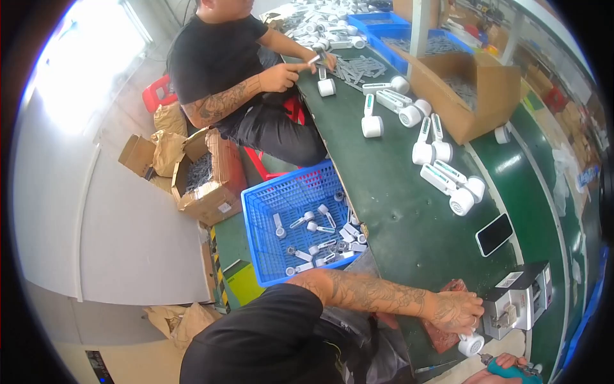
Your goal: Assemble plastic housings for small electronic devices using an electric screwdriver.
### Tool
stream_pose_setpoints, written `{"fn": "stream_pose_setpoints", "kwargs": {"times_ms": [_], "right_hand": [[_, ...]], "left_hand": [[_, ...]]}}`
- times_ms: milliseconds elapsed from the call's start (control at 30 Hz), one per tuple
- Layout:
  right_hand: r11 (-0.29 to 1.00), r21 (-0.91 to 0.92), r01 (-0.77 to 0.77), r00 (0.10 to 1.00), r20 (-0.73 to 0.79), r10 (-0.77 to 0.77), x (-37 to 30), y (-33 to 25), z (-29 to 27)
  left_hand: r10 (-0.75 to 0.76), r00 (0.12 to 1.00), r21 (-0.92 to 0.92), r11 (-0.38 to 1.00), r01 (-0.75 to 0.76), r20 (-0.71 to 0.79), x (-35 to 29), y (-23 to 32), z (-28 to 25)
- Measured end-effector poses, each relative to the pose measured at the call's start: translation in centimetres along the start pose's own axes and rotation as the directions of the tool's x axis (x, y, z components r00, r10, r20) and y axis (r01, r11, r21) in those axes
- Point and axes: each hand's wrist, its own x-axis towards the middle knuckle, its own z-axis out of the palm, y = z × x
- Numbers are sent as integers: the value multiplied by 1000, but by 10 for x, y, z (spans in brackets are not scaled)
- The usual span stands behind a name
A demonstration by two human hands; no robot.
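The white plastic part (pixel 472 344) with a round head lies at the near edge of the green table (pixel 409 224), just below a small grey metal fixture (pixel 518 301). Your left hand (pixel 457 312) grasps this part from above, fingers closed around it. Your right hand (pixel 505 366) is at the bottom edge, clenched on a teal power tool (pixel 521 370). A black phone (pixel 494 234) lies further up, and a blue basket (pixel 288 224) with similar parts stands to your left.
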Motion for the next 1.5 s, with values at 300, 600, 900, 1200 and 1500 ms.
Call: {"fn": "stream_pose_setpoints", "kwargs": {"times_ms": [300,600,900,1200,1500], "right_hand": [[664,-691,-285,512,-696,-504,68,63,12],[514,-821,-248,599,-547,-585,100,62,20],[590,-782,-202,594,-577,-561,93,75,13],[666,-692,-280,633,-654,-414,82,78,63],[742,-629,-232,632,-677,-377,63,94,49]], "left_hand": [[-80,976,25,996,87,-201,-23,2,-34],[-38,990,37,998,43,-138,-6,10,-24],[-59,987,5,998,60,-150,-5,10,-26],[-37,983,38,998,44,-180,-3,9,-26],[-52,990,81,995,63,-132,-5,11,-26]]}}
